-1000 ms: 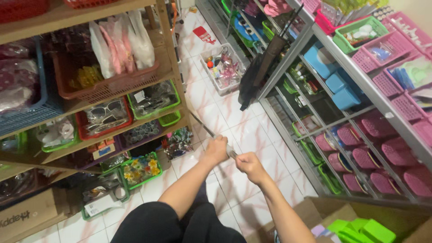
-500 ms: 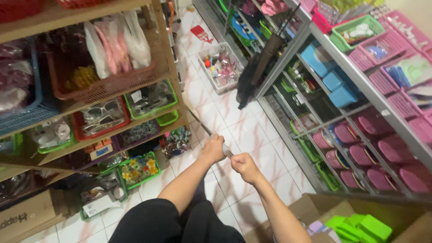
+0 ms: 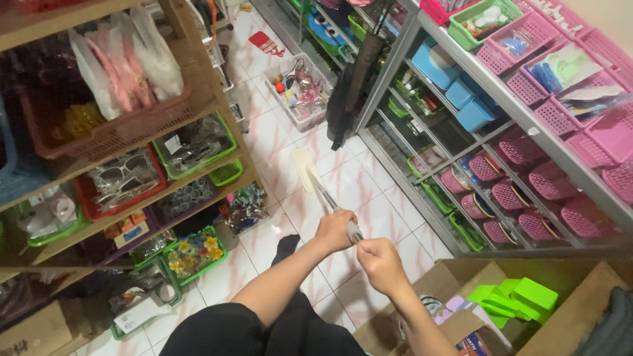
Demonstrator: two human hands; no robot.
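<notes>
Both hands [image 3: 359,244] grip mop handle [image 3: 328,198]; aisle floor [image 3: 369,184] open ahead

White marbled tile floor [image 3: 277,138], wooden shelving [image 3: 217,99] left, grey metal racks [image 3: 521,112] right

A single head-worn camera looks steeply down from standing height at the tiled floor [image 3: 277,142] of a narrow aisle, shelves rising close along both edges.
</notes>
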